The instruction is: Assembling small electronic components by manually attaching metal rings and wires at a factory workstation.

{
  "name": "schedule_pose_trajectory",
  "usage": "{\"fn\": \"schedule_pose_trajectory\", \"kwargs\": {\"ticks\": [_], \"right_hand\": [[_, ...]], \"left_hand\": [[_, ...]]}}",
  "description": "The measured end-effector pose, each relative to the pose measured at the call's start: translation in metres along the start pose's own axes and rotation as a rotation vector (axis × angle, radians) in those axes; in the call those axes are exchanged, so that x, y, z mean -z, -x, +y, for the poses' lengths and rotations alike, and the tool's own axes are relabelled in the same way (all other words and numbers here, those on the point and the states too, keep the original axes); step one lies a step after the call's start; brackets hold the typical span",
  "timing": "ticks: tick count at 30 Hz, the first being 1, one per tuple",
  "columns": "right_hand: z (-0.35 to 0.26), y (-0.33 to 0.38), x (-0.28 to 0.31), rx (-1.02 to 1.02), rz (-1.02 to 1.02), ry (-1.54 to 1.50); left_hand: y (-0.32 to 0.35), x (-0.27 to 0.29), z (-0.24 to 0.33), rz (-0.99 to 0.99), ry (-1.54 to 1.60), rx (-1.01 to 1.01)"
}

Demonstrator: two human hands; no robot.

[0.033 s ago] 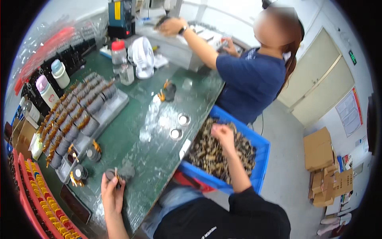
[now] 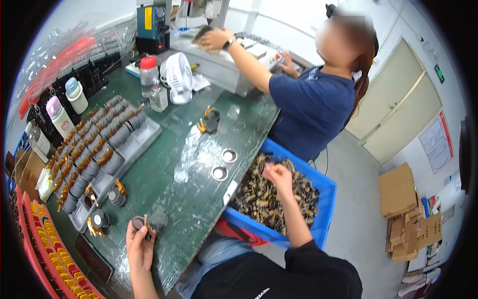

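Observation:
Low on the green table, my left hand [image 2: 141, 246] pinches a small dark round part [image 2: 139, 223] with an orange-brown strip at its side. My right hand [image 2: 280, 180] hangs over a blue bin [image 2: 326, 212], its fingertips pressed together; whatever is between them, if anything, is too small to make out. Many small tan and black pieces [image 2: 264, 204] fill the bin. Near my left hand lie two grey round parts with orange strips, one [image 2: 101, 218] beside the tray and another [image 2: 117, 195] a little farther off. Rows of similar grey discs [image 2: 89, 172] stand in a clear plastic tray [image 2: 144, 142].
Two small metal cups [image 2: 219, 173] lie near the table's right edge. Farther back are a dark part with orange strips [image 2: 211, 121], a white fan [image 2: 179, 77] and a red-lidded jar [image 2: 149, 74]. A co-worker [image 2: 313, 99] reaches over a machine. Red racks [image 2: 47, 244] line the left.
The view has shifted slightly. My right hand stays over the bin with its fingers together, and my left hand keeps the round part in almost the same place.

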State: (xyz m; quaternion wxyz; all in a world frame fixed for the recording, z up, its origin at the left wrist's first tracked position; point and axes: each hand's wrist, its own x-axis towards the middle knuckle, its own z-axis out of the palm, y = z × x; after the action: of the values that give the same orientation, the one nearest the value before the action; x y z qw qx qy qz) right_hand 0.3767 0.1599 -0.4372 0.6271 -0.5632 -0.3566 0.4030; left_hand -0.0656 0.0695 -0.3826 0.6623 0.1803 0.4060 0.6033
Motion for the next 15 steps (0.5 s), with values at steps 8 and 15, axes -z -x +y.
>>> {"fn": "schedule_pose_trajectory", "kwargs": {"ticks": [8, 15], "right_hand": [[-0.044, 0.064, -0.061, 0.098, -0.232, -0.010], [-0.034, 0.130, -0.140, -0.136, -0.757, -0.070]], "left_hand": [[0.005, -0.004, 0.007, -0.153, -0.027, 0.073], [0.014, -0.026, 0.008, -0.433, -0.234, 0.214]]}}
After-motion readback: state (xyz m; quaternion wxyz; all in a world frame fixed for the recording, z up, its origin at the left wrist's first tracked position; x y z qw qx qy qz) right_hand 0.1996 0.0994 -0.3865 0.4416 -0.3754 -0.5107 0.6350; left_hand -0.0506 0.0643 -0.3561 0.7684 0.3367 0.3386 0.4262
